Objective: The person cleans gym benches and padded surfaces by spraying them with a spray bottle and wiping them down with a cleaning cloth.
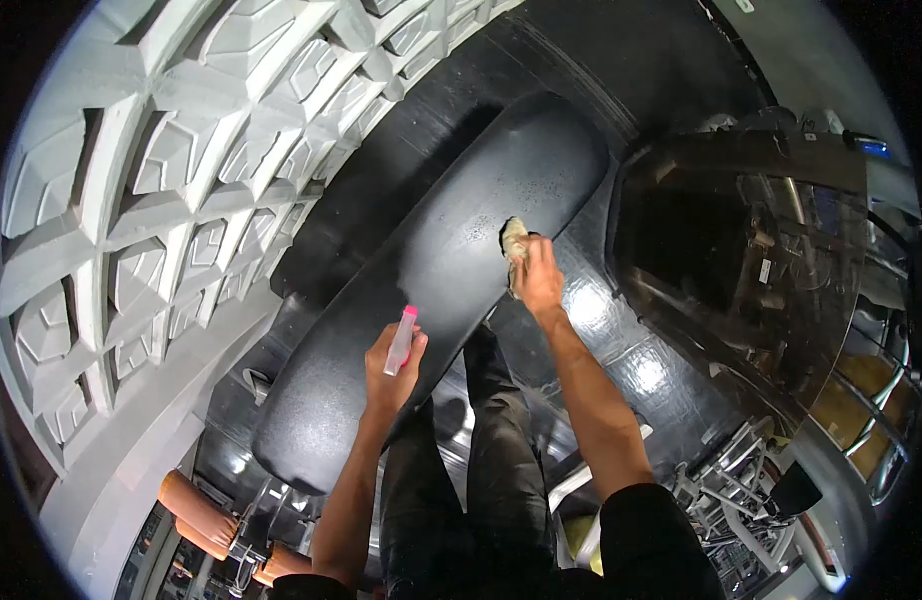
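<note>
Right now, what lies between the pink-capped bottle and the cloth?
The head view shows only bare black pad between the pink-capped bottle and the cloth.

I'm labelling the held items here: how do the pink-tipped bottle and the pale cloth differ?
The pink-tipped bottle looks straight and firm; the pale cloth is crumpled. The bottle has a whitish, see-through body, while the cloth is cream. The left hand holds the bottle; the right hand holds the cloth, seemingly against the black padded surface. Both are hand-held.

Short black sleeves (653, 540) and dark trousers (503, 450) with paler patches
</note>
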Tool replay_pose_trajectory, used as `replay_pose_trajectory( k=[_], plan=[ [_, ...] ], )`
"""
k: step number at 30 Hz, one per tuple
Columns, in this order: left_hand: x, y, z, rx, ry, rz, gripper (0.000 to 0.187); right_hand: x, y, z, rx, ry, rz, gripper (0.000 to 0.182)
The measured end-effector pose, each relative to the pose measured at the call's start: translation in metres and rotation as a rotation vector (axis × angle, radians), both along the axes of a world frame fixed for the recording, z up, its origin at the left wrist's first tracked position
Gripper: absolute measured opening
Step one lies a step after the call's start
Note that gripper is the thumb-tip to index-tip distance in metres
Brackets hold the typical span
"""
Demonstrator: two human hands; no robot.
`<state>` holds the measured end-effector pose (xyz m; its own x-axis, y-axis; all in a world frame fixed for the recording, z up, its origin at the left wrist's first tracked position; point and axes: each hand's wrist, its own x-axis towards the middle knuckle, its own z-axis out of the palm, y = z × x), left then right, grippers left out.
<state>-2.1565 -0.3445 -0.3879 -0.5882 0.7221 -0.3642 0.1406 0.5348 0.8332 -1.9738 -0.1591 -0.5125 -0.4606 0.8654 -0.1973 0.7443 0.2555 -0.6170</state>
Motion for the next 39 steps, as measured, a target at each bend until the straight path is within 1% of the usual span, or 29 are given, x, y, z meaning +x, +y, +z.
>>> replay_pose_trajectory(
  k=[2,3,5,7,9,11,12,14,16,18,20,22,24,25,27,28,30,32,34,36,37,38,39],
  plan=[
    [-0.008,-0.002,0.005,-0.145,-0.055,-0.028,0.013,0.004,-0.013,0.003,0.013,0.012,-0.033,0.027],
    [-0.011,-0.001,0.007,-0.136,-0.056,-0.021,0.013,0.009,-0.024,0.003,0.023,0.020,-0.068,0.026],
    [-0.016,0.001,0.012,-0.096,0.058,-0.078,0.015,0.029,-0.051,-0.002,0.051,0.045,-0.165,0.026],
    [-0.019,0.005,0.016,-0.080,0.045,-0.066,0.015,0.053,-0.081,0.001,-0.030,0.019,-0.257,0.026],
    [-0.019,0.011,0.017,-0.065,0.030,-0.054,0.016,0.081,-0.110,0.006,-0.093,-0.066,-0.275,0.028],
    [-0.017,0.019,0.016,0.067,0.050,-0.026,0.016,0.106,-0.132,0.013,-0.178,-0.154,-0.293,0.030],
    [-0.018,0.024,0.016,0.071,0.046,-0.023,0.016,0.114,-0.140,0.016,-0.172,-0.158,-0.290,0.030],
    [-0.017,0.032,0.018,0.069,0.078,-0.108,0.017,0.126,-0.149,0.022,-0.174,-0.195,-0.323,0.031],
    [-0.011,0.043,0.020,0.095,0.054,-0.109,0.019,0.127,-0.149,0.028,-0.154,-0.187,-0.329,0.030],
    [-0.007,0.055,0.021,0.241,0.015,-0.138,0.019,0.123,-0.141,0.027,-0.170,-0.197,-0.347,0.030],
    [-0.004,0.062,0.025,0.232,-0.027,-0.159,0.019,0.116,-0.129,0.022,-0.127,-0.158,-0.324,0.030],
    [0.000,0.067,0.027,0.219,0.000,-0.252,0.019,0.106,-0.111,0.015,-0.087,-0.120,-0.301,0.029],
    [0.003,0.070,0.029,0.257,0.011,-0.250,0.019,0.091,-0.087,0.009,-0.009,-0.037,-0.275,0.030],
    [0.004,0.071,0.030,0.262,-0.018,-0.252,0.019,0.081,-0.074,0.007,-0.011,-0.036,-0.274,0.030],
    [0.007,0.067,0.029,0.263,-0.048,-0.253,0.020,0.059,-0.048,0.004,0.045,0.120,-0.310,0.030],
    [0.009,0.061,0.024,0.258,-0.075,-0.233,0.019,0.046,-0.036,0.006,0.042,0.121,-0.309,0.030],
    [0.011,0.048,0.018,0.247,-0.102,-0.210,0.018,0.016,-0.018,0.015,0.109,0.164,-0.215,0.031],
    [0.012,0.035,0.017,0.180,-0.121,-0.110,0.016,-0.015,-0.017,0.021,0.116,0.234,-0.008,0.028],
    [0.011,0.025,0.017,0.139,-0.088,-0.079,0.014,-0.042,-0.037,0.011,0.105,0.194,0.215,0.024],
    [0.010,0.015,0.015,0.124,-0.042,0.002,0.015,-0.058,-0.039,0.015,0.082,0.094,0.738,0.024],
    [0.008,0.010,0.016,0.114,-0.009,-0.013,0.013,-0.061,-0.034,0.007,0.275,0.072,0.840,0.025],
    [0.006,0.006,0.015,0.110,-0.008,-0.006,0.013,-0.062,-0.019,0.003,0.272,0.076,0.846,0.025],
    [0.003,0.002,0.013,0.129,0.016,-0.014,0.013,-0.060,0.000,-0.004,0.226,-0.015,0.766,0.024]
  ],
)
